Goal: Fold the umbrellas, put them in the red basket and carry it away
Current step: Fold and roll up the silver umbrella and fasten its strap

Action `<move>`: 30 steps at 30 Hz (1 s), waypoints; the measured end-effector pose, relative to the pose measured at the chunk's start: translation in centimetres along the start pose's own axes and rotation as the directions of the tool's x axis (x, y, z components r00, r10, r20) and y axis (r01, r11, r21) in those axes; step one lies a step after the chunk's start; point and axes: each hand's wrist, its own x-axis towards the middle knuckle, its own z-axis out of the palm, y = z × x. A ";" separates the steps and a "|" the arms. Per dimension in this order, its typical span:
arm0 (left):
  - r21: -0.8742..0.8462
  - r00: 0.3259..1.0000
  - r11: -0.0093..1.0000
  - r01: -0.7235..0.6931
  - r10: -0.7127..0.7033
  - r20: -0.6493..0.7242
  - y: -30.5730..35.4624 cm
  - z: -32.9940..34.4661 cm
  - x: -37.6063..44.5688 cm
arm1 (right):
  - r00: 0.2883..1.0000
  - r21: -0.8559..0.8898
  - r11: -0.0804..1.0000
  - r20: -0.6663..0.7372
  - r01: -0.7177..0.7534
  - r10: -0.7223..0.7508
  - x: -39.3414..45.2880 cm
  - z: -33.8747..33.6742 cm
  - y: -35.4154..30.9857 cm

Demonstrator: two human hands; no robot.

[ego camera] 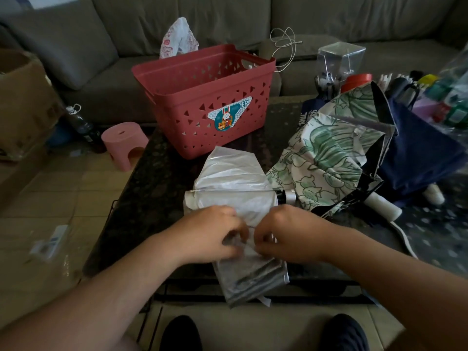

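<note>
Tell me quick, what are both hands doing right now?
Left hand: fingers curled, pinching the silver umbrella fabric.
Right hand: fingers curled, pinching the same fabric.

light: dim, flat indoor, no hard shadows | glare: soft sheen on silver umbrella [235,178] | blur: bags [453,97] at 2 o'clock smeared, floor [50,211] at 9 o'clock soft | edges: wide-angle bending, sofa [177,19] curved
</note>
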 end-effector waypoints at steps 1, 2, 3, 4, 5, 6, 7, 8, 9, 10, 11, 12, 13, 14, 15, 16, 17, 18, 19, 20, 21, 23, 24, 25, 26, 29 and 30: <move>0.005 0.998 1.000 0.012 -0.012 0.060 0.0 0.4 0.1 | 0.993 -0.026 0.999 -0.111 0.027 -0.030 0.1 0.3 0.2; 0.006 0.996 1.000 0.021 -0.021 0.086 0.1 0.6 0.1 | 0.976 -0.041 0.998 -0.213 0.043 -0.050 0.2 0.6 0.4; -0.002 0.997 1.000 0.023 -0.023 0.080 0.0 0.8 0.2 | 0.956 -0.047 0.998 -0.288 0.050 -0.062 0.4 0.8 0.5; -0.015 0.997 1.000 0.024 -0.023 0.071 -0.1 0.9 0.2 | 0.940 -0.051 0.997 -0.336 0.052 -0.066 0.5 1.0 0.6; -0.026 0.998 0.999 0.027 -0.025 0.066 -0.2 1.0 0.2 | 0.930 -0.056 0.997 -0.362 0.046 -0.063 0.6 1.3 0.8; -0.037 0.997 0.999 0.032 -0.029 0.071 -0.3 1.0 0.2 | 0.928 -0.072 0.997 -0.370 0.021 -0.047 0.6 1.6 1.1; -0.043 0.996 0.998 0.041 -0.037 0.082 -0.4 0.9 0.1 | 0.931 -0.107 0.994 -0.364 -0.020 -0.020 0.5 1.9 1.3; -0.055 0.994 0.997 0.055 -0.049 0.096 -0.4 0.7 0.1 | 0.937 -0.157 0.985 -0.348 -0.068 0.009 0.5 2.1 1.5; -0.091 0.992 0.993 0.075 -0.064 0.113 -0.5 0.3 0.1 | 0.945 -0.207 0.973 -0.326 -0.103 0.030 0.5 2.4 1.8; -0.172 0.991 0.981 0.094 -0.076 0.109 -0.6 -0.2 0.2 | 0.953 -0.246 0.962 -0.300 -0.120 0.042 0.4 2.7 1.9; -0.282 0.993 0.954 0.106 -0.089 0.074 -0.8 -0.7 0.3 | 0.960 -0.273 0.954 -0.278 -0.120 0.042 0.4 2.9 1.9; -0.382 0.993 0.918 0.109 -0.120 -0.005 -1.1 -1.4 0.5 | 0.967 -0.288 0.951 -0.254 -0.112 0.037 0.4 3.0 1.8; -0.442 0.976 0.891 0.107 -0.179 -0.124 -1.7 -2.1 0.8 | 0.974 -0.300 0.949 -0.226 -0.098 0.029 0.4 3.1 1.8; -0.457 0.931 0.882 0.113 -0.254 -0.261 -2.5 -2.7 1.3 | 0.980 -0.310 0.947 -0.196 -0.088 0.027 0.3 3.1 1.7; -0.445 0.861 0.884 0.141 -0.332 -0.385 -3.5 -3.2 1.8 | 0.985 -0.318 0.945 -0.167 -0.082 0.030 0.3 2.9 1.6; -0.438 0.782 0.878 0.192 -0.407 -0.473 -4.6 -3.6 2.4 | 0.989 -0.322 0.944 -0.145 -0.078 0.032 0.2 2.7 1.6; -0.457 0.712 0.852 0.256 -0.486 -0.507 -5.6 -3.8 2.9 | 0.991 -0.325 0.943 -0.130 -0.073 0.032 0.2 2.5 1.5; -0.506 0.674 0.804 0.312 -0.563 -0.479 -6.4 -3.8 3.4 | 0.993 -0.327 0.942 -0.116 -0.071 0.034 0.2 2.2 1.4; -0.590 0.669 0.733 0.340 -0.629 -0.396 -7.2 -3.6 4.0 | 0.994 -0.333 0.940 -0.103 -0.069 0.036 0.2 2.0 1.4; -0.685 0.688 0.643 0.341 -0.668 -0.284 -7.5 -3.4 4.5 | 0.995 -0.339 0.938 -0.090 -0.068 0.040 0.2 1.8 1.3; -0.768 0.714 0.547 0.332 -0.678 -0.174 -7.6 -3.2 5.1 | 0.996 -0.347 0.936 -0.077 -0.065 0.041 0.2 1.7 1.2; -0.854 0.733 0.432 0.289 -0.674 -0.093 -7.3 -2.8 6.0 | 0.997 -0.355 0.933 -0.063 -0.066 0.046 0.2 1.6 1.1; -0.871 0.723 0.420 0.255 -0.681 -0.116 -7.0 -2.8 6.3 | 0.996 -0.353 0.933 -0.068 -0.072 0.051 0.3 1.4 1.1; -0.882 0.713 0.419 0.215 -0.685 -0.152 -6.9 -2.9 6.6 | 0.995 -0.346 0.935 -0.087 -0.078 0.051 0.3 1.3 1.1; -0.891 0.709 0.420 0.175 -0.682 -0.182 -6.6 -3.1 6.8 | 0.991 -0.331 0.940 -0.125 -0.083 0.043 0.5 1.2 1.3; -0.915 0.730 0.392 0.096 -0.652 -0.203 -5.6 -3.9 6.4 | 0.949 -0.196 0.970 -0.305 -0.143 0.078 0.9 0.5 1.8; -0.919 0.740 0.385 0.086 -0.643 -0.200 -5.2 -4.2 6.2 | 0.927 -0.124 0.976 -0.353 -0.181 0.128 1.1 0.2 2.2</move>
